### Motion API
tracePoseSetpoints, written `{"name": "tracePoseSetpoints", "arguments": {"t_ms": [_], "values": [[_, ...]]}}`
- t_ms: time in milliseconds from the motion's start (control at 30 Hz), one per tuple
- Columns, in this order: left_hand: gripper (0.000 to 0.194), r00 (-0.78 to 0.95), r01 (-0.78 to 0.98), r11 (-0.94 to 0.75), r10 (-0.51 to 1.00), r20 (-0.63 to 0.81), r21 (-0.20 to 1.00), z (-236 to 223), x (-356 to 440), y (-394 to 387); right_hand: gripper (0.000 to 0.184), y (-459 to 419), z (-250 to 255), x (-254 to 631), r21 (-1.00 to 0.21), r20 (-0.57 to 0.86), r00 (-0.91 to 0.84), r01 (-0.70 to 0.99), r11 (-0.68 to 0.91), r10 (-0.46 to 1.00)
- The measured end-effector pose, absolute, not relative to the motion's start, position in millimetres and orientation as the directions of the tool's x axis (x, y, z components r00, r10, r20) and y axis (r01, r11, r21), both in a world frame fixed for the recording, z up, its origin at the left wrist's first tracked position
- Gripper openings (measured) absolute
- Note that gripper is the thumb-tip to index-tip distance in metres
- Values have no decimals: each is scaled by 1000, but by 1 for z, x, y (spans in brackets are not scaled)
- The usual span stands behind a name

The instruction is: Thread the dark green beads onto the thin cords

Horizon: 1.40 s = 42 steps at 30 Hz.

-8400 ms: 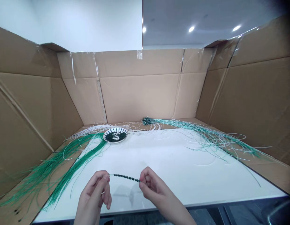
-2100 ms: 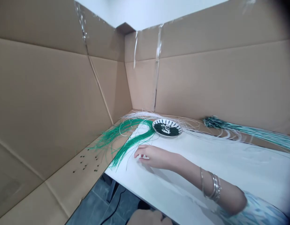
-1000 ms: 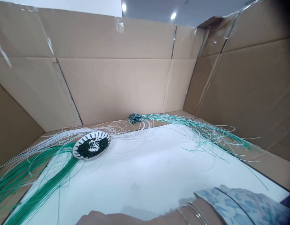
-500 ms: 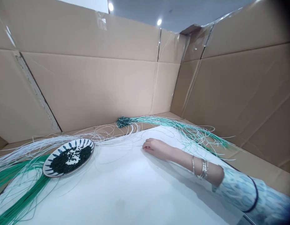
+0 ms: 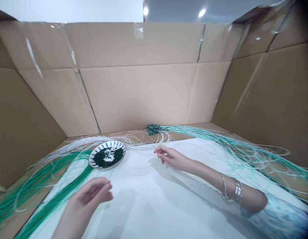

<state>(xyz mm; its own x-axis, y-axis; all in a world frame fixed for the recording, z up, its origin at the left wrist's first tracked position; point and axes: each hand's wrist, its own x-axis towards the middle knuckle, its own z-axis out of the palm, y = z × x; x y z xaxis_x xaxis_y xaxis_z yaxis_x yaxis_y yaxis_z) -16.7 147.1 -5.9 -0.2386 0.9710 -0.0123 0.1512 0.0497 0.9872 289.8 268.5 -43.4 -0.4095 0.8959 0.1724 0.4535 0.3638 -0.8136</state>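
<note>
My right hand (image 5: 170, 156) hovers over the far middle of the white tabletop (image 5: 144, 196), bracelets on its wrist. Its fingers are loosely bent and slightly apart, with nothing visible between them. Low on the left, my left hand (image 5: 90, 199) is curled, thumb and fingers close together; whether a thin strand is between them I cannot make out. Beyond it stands an oval plate (image 5: 92, 163) with a striped rim, holding small dark green beads (image 5: 101, 158). Green strands (image 5: 61, 186) fan out beside the plate, and white strands (image 5: 86, 142) run behind it.
Along the far edge lies a bundle of green and white strands (image 5: 198, 131) with a dark beaded clump (image 5: 152, 128) at its end; it spreads down the right side. Tall cardboard walls (image 5: 144, 93) enclose the back and both sides.
My left hand has come into view at the lower left. My right hand has lifted from the tabletop, its fingers loosening. The view has swung left, shifting the surroundings rightward.
</note>
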Motion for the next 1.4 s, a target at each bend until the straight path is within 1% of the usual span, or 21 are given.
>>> {"name": "tracePoseSetpoints", "arguments": {"t_ms": [100,167,233,333,500,667,767,867,967,1067,1133,1200,1300,1400], "values": [[31,-213,31,62,976,-54,998,0,0,162,20,260,-38,241,-932,192,-469,188,310,862],[33,-199,-33,62,978,-67,998,-3,5,169,21,247,-31,212,-967,196,-505,45,252,841],[37,-169,-87,65,982,-79,994,-8,6,171,29,233,-24,189,-979,198,-513,-69,189,835],[42,-120,-147,78,988,-96,986,-16,3,170,36,218,-16,170,-978,177,-491,-187,96,853],[40,-83,-205,96,990,-115,974,-22,0,170,36,213,-13,162,-957,108,-433,-289,-24,895],[37,-40,-202,107,992,-118,973,-26,1,170,37,214,-14,162,-952,51,-422,-294,-84,905],[37,-24,-180,95,995,-101,979,-31,1,170,35,213,-12,161,-964,51,-429,-256,-67,902],[35,-10,-134,73,997,-75,988,-36,0,172,27,212,-10,162,-985,92,-442,-171,17,892],[33,20,-52,27,999,-26,998,-37,1,175,17,212,-9,163,-986,165,-444,-66,151,881],[31,73,73,-108,992,103,991,-35,5,184,9,212,-8,166,-958,250,-430,22,287,868],[29,123,160,-234,969,216,959,-35,9,193,9,211,-7,168,-934,295,-443,51,353,846],[21,204,225,-326,937,283,918,-40,12,205,12,210,-5,171,-916,326,-465,60,396,823],[27,297,295,-370,912,283,881,-54,14,223,15,207,0,177,-905,350,-477,51,422,806],[27,304,401,-378,914,268,835,-70,8,239,19,202,10,188,-899,379,-467,19,438,799]]}}
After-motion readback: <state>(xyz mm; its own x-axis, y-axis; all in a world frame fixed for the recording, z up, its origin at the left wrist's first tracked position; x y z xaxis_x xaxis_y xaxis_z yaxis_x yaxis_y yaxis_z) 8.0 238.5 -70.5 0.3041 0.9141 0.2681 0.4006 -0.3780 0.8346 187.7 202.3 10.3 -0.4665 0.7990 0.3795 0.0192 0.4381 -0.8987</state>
